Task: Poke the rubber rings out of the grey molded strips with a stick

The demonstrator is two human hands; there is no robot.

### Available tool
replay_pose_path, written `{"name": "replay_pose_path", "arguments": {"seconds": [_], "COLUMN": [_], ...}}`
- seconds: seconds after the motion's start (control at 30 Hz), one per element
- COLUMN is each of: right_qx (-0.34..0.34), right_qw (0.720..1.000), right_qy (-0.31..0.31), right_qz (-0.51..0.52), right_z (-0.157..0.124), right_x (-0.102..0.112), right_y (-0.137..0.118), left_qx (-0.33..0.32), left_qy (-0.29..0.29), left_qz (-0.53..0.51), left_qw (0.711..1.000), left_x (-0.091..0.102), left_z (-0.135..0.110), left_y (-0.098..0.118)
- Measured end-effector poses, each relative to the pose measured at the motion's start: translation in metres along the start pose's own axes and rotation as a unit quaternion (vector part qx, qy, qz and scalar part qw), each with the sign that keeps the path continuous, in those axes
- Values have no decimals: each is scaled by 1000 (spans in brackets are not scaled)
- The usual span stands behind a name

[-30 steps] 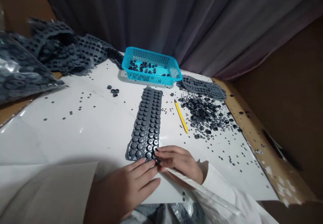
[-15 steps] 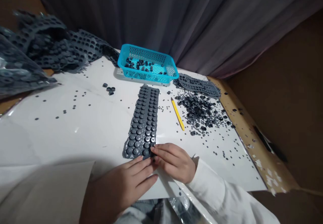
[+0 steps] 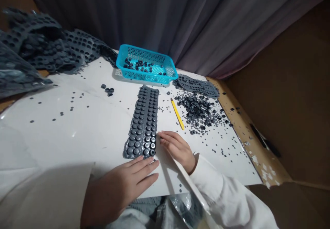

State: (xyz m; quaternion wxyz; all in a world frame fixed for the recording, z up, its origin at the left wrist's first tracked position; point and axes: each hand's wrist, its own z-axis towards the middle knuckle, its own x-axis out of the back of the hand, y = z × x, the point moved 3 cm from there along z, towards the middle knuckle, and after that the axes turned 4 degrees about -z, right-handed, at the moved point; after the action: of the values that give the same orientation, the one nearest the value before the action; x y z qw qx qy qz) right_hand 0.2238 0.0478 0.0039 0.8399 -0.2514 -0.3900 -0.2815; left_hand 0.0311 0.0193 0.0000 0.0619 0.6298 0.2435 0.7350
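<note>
The left hand (image 3: 121,184), low in the frame just left of centre, lies flat and open on the white sheet (image 3: 77,129), fingers stretched out and gripping nothing. Its fingertips (image 3: 144,161) touch the near end of the strip (image 3: 144,122). The right hand (image 3: 177,148), right of centre, is also spread open, palm down and empty as far as can be seen, with its fingertips (image 3: 162,135) just beside the strip's right edge.

The strip is a single long grey mat of round studs. It runs from the hands up the middle of the frame towards the basket (image 3: 170,71).

There is one yellow pencil (image 3: 177,113), lying just right of the strip and slanting. Further right is one heap (image 3: 198,109) of small dark pieces, too many to count, with strays scattered across the sheet. One flat punched mat (image 3: 198,85) lies above the heap.

The one blue basket at upper centre holds a few dark pieces. A small cluster of rings (image 3: 107,90) sits left of the strip's far end. Punched mats (image 3: 51,48) are piled at upper left, their number unclear.
</note>
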Motion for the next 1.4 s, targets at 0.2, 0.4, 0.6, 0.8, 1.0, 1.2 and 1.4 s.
{"name": "replay_pose_path", "arguments": {"seconds": [0.2,0.4,0.6,0.8,1.0,1.2,1.4], "right_qx": [-150,-99,6,152,7,-147,-97], "right_qw": [959,952,984,988,1000,963,956], "right_qy": [22,-56,-61,-23,-9,1,-26], "right_qz": [237,283,167,6,3,228,274], "right_z": [1,-3,2,8,9,12,8], "right_x": [3,-2,-3,-5,-2,-2,-7], "right_y": [6,3,5,-2,13,20,17], "left_qx": [-6,-2,-1,-2,1,-2,2], "left_qy": [3,-3,-3,15,15,-3,-26], "left_qz": [12,-3,0,-4,-4,-3,-14], "left_qw": [1000,1000,1000,1000,1000,1000,1000], "left_x": [1,-2,1,0,0,-1,1], "left_z": [0,2,2,0,0,-1,2], "left_y": [0,-1,0,0,-1,-2,-1]}}
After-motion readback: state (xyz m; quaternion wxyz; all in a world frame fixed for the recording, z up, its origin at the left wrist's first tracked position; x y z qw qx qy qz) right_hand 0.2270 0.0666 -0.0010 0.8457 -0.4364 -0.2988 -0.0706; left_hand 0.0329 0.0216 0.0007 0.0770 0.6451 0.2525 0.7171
